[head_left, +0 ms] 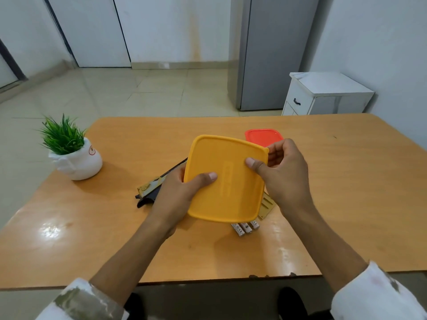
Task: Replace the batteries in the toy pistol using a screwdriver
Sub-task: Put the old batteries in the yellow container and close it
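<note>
The yellow lid (227,179) is hovering in the middle of the frame, directly over three batteries (245,228) that are lying side by side on the table (346,181) just below its lower edge. If the lid is sitting on a box, which cannot be told from here, a sudden pop at the corner could be spilling whatever is inside onto those cells and mixing fresh ones with spent ones. A slip could also be dropping it onto the tan plastic piece (266,205) peeking out at its lower right, possibly the battery cover. No screwdriver is showing.

The left hand (178,195) is gripping the lid's left edge, thumb pressing on top and fingers passing out of sight beneath. The right hand (286,174) is clamping the upper right corner, thumb lying flat on the top face and fingers curling around the small tab there, as if peeling it up.

The toy pistol (152,188) is lying on the table at centre left, largely hidden behind the left hand, with its dark and gold body showing. A red container (263,135) is sitting behind the lid, and a potted plant (71,153) is standing at the left.
</note>
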